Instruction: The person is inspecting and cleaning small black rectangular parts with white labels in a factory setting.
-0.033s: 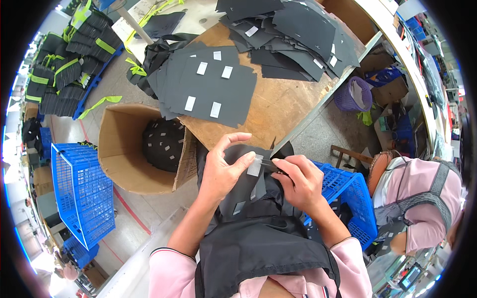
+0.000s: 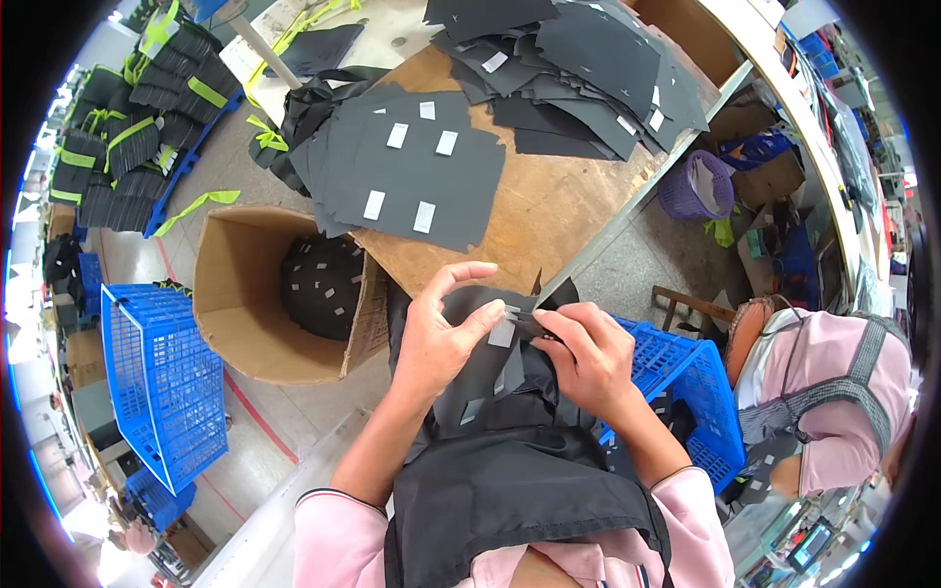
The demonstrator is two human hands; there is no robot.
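Note:
Over my lap lies a black fabric panel [image 2: 470, 345] with white patches on it. My left hand [image 2: 436, 333] grips its upper part, thumb pressed beside a white patch [image 2: 501, 333] and index finger stretched out beyond the edge. In my right hand [image 2: 591, 355] is a small dark pair of thread snips [image 2: 522, 317], pinched between thumb and fingers. Their thin tips reach the top of that patch, close to my left thumb. Most of the handle is hidden by my fingers.
A wooden table [image 2: 539, 211] ahead carries black panels [image 2: 412, 181] with white patches and a messier pile [image 2: 598, 59]. At left stand an open cardboard box [image 2: 235, 323] and a blue crate [image 2: 167, 382]. Another blue crate [image 2: 711, 412] and a bending person [image 2: 843, 392] are at right.
My right hand has shifted slightly left and up. The tips of the snips look closer together at the top of the white patch. My left hand keeps its hold.

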